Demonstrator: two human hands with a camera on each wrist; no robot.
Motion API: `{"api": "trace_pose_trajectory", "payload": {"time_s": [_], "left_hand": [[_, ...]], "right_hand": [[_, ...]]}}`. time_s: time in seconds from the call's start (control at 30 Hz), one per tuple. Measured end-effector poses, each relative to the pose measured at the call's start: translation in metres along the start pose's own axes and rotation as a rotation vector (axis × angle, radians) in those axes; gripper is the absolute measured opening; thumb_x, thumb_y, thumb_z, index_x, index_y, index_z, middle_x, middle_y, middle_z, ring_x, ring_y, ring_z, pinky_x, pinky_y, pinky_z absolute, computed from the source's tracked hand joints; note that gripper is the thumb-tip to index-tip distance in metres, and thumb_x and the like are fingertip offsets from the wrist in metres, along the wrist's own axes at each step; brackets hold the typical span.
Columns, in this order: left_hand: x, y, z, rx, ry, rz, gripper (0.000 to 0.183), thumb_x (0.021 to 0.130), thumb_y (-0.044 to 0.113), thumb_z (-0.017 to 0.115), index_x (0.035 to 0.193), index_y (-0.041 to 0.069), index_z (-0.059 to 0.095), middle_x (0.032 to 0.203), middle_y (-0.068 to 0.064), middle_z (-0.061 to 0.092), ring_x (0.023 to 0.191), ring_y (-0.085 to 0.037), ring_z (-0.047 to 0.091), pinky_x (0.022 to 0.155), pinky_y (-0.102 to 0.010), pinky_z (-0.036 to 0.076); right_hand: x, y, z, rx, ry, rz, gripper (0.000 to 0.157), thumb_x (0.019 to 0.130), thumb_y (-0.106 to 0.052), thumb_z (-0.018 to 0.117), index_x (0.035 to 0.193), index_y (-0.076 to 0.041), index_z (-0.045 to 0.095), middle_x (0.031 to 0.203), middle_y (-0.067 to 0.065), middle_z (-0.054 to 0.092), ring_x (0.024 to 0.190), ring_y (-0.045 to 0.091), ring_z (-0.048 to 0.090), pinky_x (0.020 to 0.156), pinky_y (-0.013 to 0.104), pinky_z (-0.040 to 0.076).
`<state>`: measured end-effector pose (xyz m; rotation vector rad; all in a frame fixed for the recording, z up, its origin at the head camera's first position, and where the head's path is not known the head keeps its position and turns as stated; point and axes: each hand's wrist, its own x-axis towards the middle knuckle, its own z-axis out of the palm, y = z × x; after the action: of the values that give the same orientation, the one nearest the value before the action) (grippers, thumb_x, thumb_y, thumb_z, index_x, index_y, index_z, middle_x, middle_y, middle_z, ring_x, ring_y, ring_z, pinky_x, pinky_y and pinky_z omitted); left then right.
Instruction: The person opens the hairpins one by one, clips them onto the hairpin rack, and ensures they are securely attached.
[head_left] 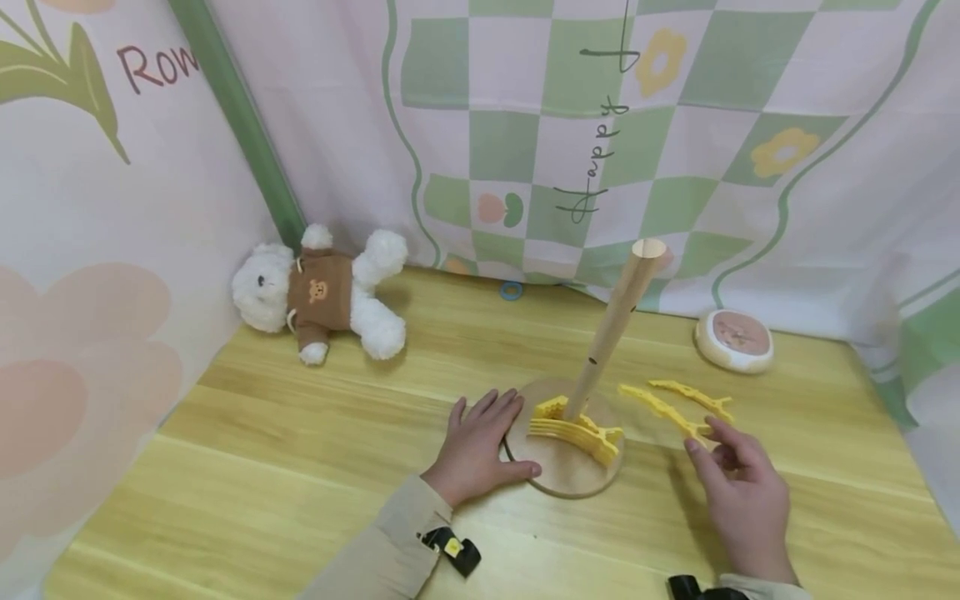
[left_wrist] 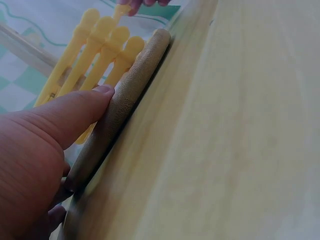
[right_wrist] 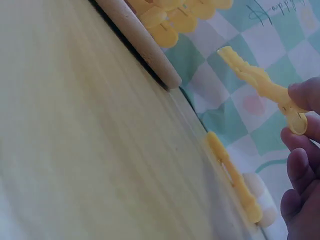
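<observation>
A round wooden base (head_left: 566, 482) stands on the table with an upright wooden post (head_left: 611, 333). Several thin yellow plastic strips (head_left: 576, 433) lie stacked on the base around the post's foot. My left hand (head_left: 480, 454) rests at the left rim of the base, fingers extended, its thumb (left_wrist: 87, 107) along the near edge. Between thumb and fingertips, my right hand (head_left: 750, 500) pinches one yellow plastic strip (right_wrist: 255, 82) by its forked end, raised above the table. Another yellow strip (right_wrist: 235, 177) lies on the table behind it, right of the base.
A white plush toy (head_left: 322, 292) in a brown shirt lies at the back left. A small blue ring (head_left: 512, 290) sits near the curtain (head_left: 502, 75). At the back right is a round white clock-like object (head_left: 735, 340) with a pinkish face.
</observation>
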<state>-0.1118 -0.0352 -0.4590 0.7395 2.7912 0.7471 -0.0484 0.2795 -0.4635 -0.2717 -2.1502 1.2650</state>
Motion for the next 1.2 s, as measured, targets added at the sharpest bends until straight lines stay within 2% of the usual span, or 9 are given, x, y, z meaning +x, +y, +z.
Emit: {"api": "trace_pose_trajectory", "payload": {"time_s": [0.23,0.4,0.47,0.6,0.7,0.87,1.2], "left_hand": [[0.001,0.0,0.0,-0.001,0.001,0.0,0.097,0.083,0.063,0.071,0.158,0.014,0.033,0.164,-0.002,0.029,0.151,-0.027,0.022,0.12,-0.061,0.006],[0.001,-0.001,0.0,0.003,0.004,0.002,0.097,0.083,0.064,0.071,0.158,0.014,0.033,0.164,-0.001,0.029,0.151,-0.027,0.022,0.12,-0.061,0.006],[0.001,-0.001,0.001,0.004,0.003,0.0,0.097,0.083,0.064,0.071,0.158,0.015,0.033,0.164,-0.001,0.029,0.151,-0.027,0.022,0.12,-0.061,0.006],[0.001,-0.002,0.002,0.005,0.001,-0.003,0.097,0.083,0.064,0.071,0.158,0.015,0.033,0.164,-0.001,0.029,0.152,-0.027,0.022,0.12,-0.06,0.006],[0.001,-0.002,0.002,0.003,0.0,-0.004,0.097,0.083,0.064,0.071,0.158,0.015,0.033,0.164,0.0,0.029,0.152,-0.027,0.022,0.12,-0.06,0.005],[0.001,-0.002,0.002,-0.006,0.003,0.0,0.097,0.083,0.063,0.071,0.158,0.015,0.033,0.164,-0.001,0.029,0.152,-0.027,0.021,0.12,-0.06,0.005],[0.001,-0.004,0.004,0.006,0.022,0.009,0.097,0.082,0.064,0.072,0.157,0.016,0.035,0.163,-0.001,0.03,0.151,-0.027,0.024,0.12,-0.061,0.006]], "right_hand": [[-0.007,-0.018,-0.001,0.045,-0.082,-0.062,0.04,0.075,0.02,0.075,0.113,0.01,0.069,0.091,-0.004,0.064,0.075,0.004,0.052,0.056,0.007,0.043],[-0.012,-0.027,-0.001,0.06,-0.118,-0.145,0.039,0.073,0.022,0.075,0.11,0.011,0.069,0.093,-0.005,0.064,0.076,0.005,0.051,0.061,0.008,0.043],[-0.013,-0.029,-0.001,0.07,-0.129,-0.162,0.039,0.072,0.022,0.075,0.109,0.011,0.069,0.09,-0.003,0.063,0.076,0.005,0.05,0.057,0.011,0.041],[-0.016,-0.034,-0.001,0.071,-0.162,-0.166,0.039,0.072,0.023,0.075,0.108,0.011,0.069,0.085,-0.002,0.059,0.076,0.006,0.049,0.052,0.016,0.037],[-0.017,-0.036,-0.002,0.076,-0.186,-0.155,0.039,0.072,0.024,0.074,0.108,0.012,0.068,0.083,-0.003,0.057,0.077,0.007,0.049,0.058,0.014,0.041],[-0.019,-0.041,-0.003,0.075,-0.215,-0.143,0.039,0.072,0.023,0.075,0.108,0.011,0.068,0.078,-0.002,0.052,0.076,0.009,0.048,0.058,0.016,0.04],[-0.022,-0.045,0.001,0.047,-0.229,-0.158,0.042,0.07,0.02,0.079,0.109,0.004,0.071,0.078,-0.004,0.052,0.075,0.008,0.047,0.047,0.025,0.033]]}}
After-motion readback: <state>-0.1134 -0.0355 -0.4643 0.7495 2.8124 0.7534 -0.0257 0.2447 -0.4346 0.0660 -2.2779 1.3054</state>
